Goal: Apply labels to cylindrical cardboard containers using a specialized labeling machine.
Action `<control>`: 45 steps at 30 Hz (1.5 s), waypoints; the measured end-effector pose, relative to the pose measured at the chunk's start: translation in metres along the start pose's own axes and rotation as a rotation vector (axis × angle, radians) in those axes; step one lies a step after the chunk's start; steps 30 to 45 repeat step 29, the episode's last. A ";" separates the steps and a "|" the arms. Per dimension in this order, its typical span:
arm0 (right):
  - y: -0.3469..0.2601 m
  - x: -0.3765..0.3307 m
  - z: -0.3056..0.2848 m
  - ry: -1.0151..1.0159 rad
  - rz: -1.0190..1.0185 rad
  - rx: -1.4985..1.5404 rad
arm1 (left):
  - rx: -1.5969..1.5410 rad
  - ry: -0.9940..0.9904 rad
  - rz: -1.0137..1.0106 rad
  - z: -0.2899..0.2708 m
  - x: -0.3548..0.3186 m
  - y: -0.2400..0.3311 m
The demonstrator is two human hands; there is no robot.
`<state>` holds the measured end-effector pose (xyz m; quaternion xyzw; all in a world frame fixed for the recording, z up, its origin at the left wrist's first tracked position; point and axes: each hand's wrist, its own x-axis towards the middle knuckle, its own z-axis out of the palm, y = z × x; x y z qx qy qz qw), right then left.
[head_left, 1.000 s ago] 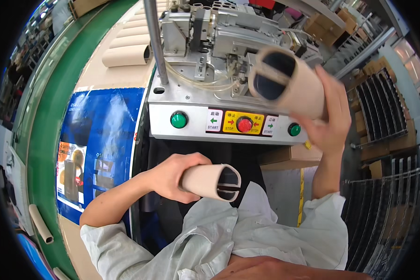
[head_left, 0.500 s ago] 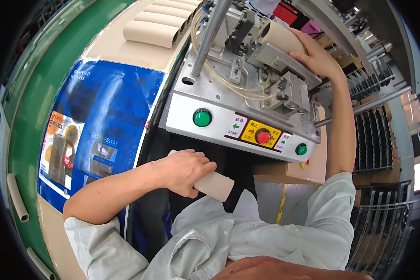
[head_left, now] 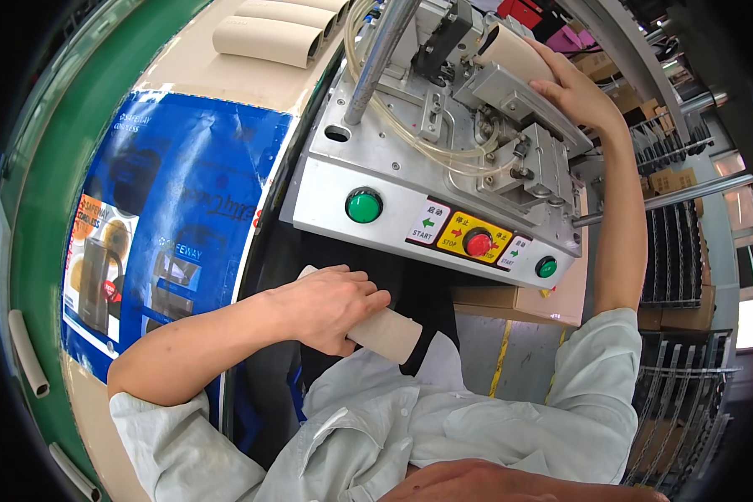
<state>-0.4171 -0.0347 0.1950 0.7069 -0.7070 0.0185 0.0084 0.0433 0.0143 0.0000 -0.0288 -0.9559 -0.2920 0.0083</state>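
My left hand (head_left: 340,308) is wrapped round a beige tube (head_left: 389,335), held low over my lap in front of the machine. Across the machine (head_left: 393,163), my right hand (head_left: 579,90) rests on a second beige tube (head_left: 514,60), thumb on its near side and the other fingers over the far side. That tube lies in a metal holder (head_left: 523,99), its dark open end facing left. My right palm covers its other end. The machine's front panel carries two green buttons (head_left: 364,205) and a red one (head_left: 478,243).
Several beige tubes (head_left: 263,43) lie in a row on the table at the far left. A blue printed sheet (head_left: 176,192) covers the tabletop. More tubes (head_left: 29,356) rest on the green surface (head_left: 54,209) further left. Black racks (head_left: 671,251) and a cardboard box (head_left: 552,303) stand at the right.
The view has shifted slightly. My left hand keeps its hold on the tube, and my right hand stays on the tube in the holder.
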 end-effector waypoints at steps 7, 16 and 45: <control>-0.005 0.003 -0.008 -0.110 0.034 0.076 | -0.009 -0.007 0.010 -0.001 0.000 0.001; -0.001 0.004 0.005 -0.074 0.075 0.128 | -0.124 -0.051 0.005 0.001 0.011 0.011; -0.045 -0.087 -0.006 -0.069 0.252 0.256 | 0.073 0.009 -0.062 -0.007 0.015 0.015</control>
